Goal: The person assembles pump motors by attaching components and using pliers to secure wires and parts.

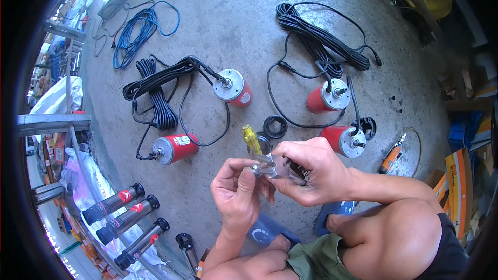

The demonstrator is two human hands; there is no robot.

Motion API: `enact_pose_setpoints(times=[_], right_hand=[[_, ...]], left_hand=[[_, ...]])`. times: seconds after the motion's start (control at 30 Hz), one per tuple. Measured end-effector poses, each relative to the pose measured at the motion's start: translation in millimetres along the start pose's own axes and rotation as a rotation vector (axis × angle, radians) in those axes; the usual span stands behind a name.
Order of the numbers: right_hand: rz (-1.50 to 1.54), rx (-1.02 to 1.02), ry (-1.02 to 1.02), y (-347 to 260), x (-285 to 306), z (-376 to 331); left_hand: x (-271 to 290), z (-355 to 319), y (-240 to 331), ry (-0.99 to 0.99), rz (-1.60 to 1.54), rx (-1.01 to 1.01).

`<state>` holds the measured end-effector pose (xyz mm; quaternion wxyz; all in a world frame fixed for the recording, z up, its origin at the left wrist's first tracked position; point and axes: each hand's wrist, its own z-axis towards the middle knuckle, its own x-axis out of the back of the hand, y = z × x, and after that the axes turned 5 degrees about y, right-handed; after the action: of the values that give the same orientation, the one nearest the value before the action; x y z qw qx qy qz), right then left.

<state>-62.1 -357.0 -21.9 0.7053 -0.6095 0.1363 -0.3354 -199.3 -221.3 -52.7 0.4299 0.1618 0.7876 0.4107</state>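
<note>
A small metal fitting point(270, 167) is held above the concrete floor point(249, 31), in front of the knees, clasped between both hands. The left hand point(237, 191) is clenched on its near end with thumb and fingertips; the right hand point(311, 171) is wrapped over its far end. A yellow-handled screwdriver point(251, 139) stands up just behind the fitting; which hand holds it cannot be told. Four red motor units are laid out beyond, the nearest one point(344, 140) just past the right hand. The step is judged to be hand assembly of the fitting; steady alignment of both ends is called for next.
</note>
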Motion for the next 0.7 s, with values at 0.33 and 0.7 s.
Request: enact_pose_setpoints(times=[0.33, 0.7], right_hand=[[0.087, -0.087, -0.089, -2, 5, 3], [0.345, -0.236, -0.123, -3, 0, 4]], left_hand=[[-2, -1, 7, -0.011, 0.053, -0.026], [-7, 0, 14, 0.04, -0.019, 0.055]])
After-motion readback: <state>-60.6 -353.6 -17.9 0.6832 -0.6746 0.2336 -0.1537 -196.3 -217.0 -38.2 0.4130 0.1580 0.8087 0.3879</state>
